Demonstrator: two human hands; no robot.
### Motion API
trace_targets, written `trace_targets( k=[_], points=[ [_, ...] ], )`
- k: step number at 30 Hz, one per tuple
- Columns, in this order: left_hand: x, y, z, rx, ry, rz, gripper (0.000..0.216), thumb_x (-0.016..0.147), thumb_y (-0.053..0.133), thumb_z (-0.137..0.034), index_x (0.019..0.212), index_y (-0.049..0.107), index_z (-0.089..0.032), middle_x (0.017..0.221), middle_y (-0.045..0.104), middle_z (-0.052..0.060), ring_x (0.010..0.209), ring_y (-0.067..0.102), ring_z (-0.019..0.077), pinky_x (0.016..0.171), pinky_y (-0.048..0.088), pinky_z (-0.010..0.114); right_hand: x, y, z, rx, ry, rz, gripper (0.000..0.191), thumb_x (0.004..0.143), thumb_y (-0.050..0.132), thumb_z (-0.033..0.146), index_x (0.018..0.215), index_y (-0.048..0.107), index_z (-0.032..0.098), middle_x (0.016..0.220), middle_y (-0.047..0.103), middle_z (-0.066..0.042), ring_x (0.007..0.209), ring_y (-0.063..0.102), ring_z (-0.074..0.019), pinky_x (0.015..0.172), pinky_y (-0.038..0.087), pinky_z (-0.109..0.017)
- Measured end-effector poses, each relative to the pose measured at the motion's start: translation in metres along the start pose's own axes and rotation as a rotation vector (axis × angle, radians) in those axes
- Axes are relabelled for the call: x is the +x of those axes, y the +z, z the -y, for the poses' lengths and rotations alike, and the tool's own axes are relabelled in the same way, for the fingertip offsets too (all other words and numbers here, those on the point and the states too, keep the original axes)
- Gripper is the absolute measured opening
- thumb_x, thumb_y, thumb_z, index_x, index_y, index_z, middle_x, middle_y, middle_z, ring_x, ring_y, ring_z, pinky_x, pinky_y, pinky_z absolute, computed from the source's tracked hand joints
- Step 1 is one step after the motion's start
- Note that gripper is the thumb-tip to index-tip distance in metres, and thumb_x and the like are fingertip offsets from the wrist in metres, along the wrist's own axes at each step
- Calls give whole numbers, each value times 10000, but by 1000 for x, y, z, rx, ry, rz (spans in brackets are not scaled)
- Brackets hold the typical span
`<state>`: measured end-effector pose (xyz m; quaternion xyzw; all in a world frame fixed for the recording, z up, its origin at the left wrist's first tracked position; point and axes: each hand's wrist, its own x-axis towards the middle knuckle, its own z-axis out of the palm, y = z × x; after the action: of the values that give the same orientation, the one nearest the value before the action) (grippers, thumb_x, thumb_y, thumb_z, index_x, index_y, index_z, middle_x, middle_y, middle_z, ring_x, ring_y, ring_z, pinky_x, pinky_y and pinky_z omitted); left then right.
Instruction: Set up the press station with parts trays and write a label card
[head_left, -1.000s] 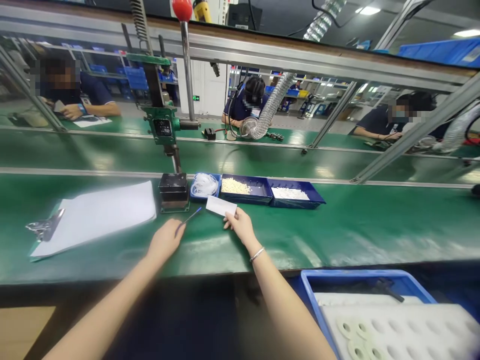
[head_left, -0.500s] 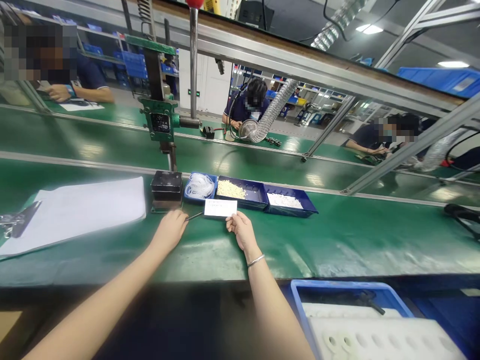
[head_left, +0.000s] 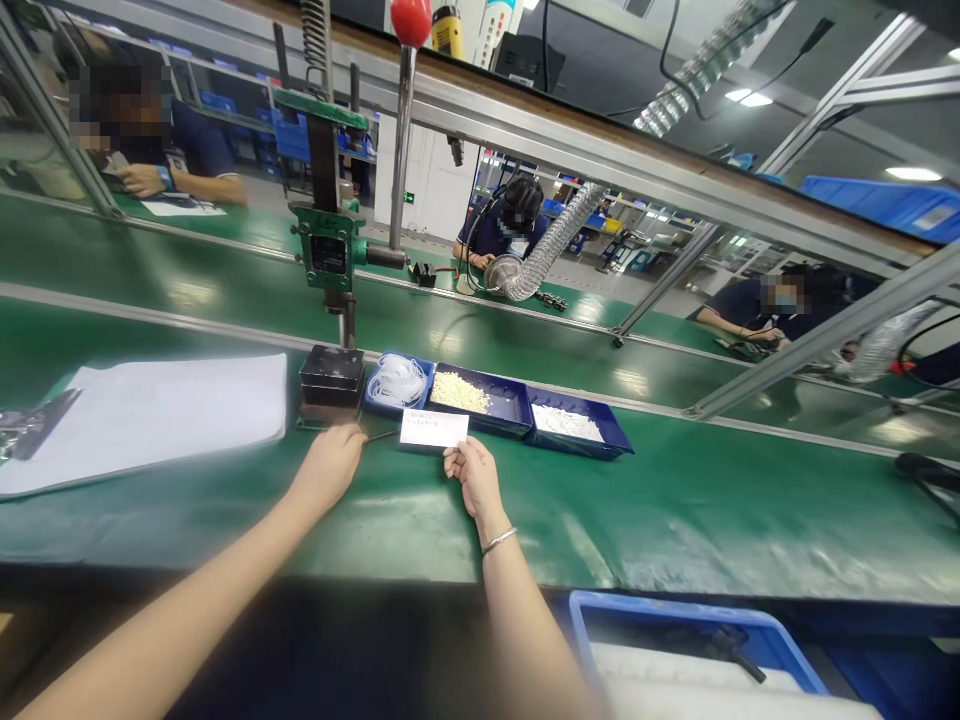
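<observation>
Between the thumb and fingers of my right hand (head_left: 472,475) is a small white card (head_left: 433,431) with faint handwriting, too small to read. It stands tilted up in front of the small parts trays. My left hand (head_left: 334,465) is closed around a thin dark rod (head_left: 382,435); its kind cannot be made out. The rod's far end reaches the card's left edge or passes close to it. Behind the card are a blue tray of clear tubing (head_left: 397,380), a tray of pale yellow pieces (head_left: 459,392) and a tray of white pieces (head_left: 568,422).
A green hand press (head_left: 326,240) with a red-knobbed lever rises behind a black block (head_left: 332,370). Paper on a clipboard (head_left: 180,410) lies at left. A blue crate (head_left: 690,612) with white foam sits below the bench edge. Several co-workers sit across the bench.
The view has tilted slightly, showing more of the press lever and less of the crate. Both hands keep their hold on the card and the rod, nearly unmoved relative to the trays.
</observation>
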<state>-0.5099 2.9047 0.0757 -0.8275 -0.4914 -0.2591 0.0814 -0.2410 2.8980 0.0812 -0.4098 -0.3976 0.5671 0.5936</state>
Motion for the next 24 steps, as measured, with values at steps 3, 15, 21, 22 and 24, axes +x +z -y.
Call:
trace_targets(
  k=[3,15,21,22,24],
  points=[
    [-1,-6,-3,-9,58,-40,212,965,452,-190,1043,638,-126,1126,648,146,1025,604,278,848,479,406,-1,1,1,4,2,-5,246,839,647,390,792,607,151,724,631,-30,543,531,-97,486,395,-215],
    [5,-16,-13,-188,207,52,154,899,546,-130,1039,603,-161,1100,651,103,1022,598,231,880,468,375,2,-1,2,28,75,-39,305,880,650,450,841,591,154,743,677,-57,540,563,-113,491,423,-211],
    [11,-15,-17,-247,180,88,130,898,520,-129,1009,581,-160,1057,655,103,963,602,223,825,476,368,7,-8,-4,-24,106,-35,385,842,699,527,832,600,155,750,690,-77,561,578,-134,499,439,-223],
    [11,-16,-17,-249,181,86,130,897,519,-130,1010,575,-160,1055,656,105,967,603,225,825,477,369,7,-8,-4,-28,105,-28,392,838,702,535,836,605,155,751,692,-81,565,581,-138,503,443,-227],
    [9,-17,-16,-261,186,82,147,901,515,-139,1038,565,-164,1054,662,106,979,608,230,828,479,371,6,-8,-2,-40,102,-20,404,841,695,548,845,615,152,750,694,-87,571,586,-144,508,448,-231]
  ],
)
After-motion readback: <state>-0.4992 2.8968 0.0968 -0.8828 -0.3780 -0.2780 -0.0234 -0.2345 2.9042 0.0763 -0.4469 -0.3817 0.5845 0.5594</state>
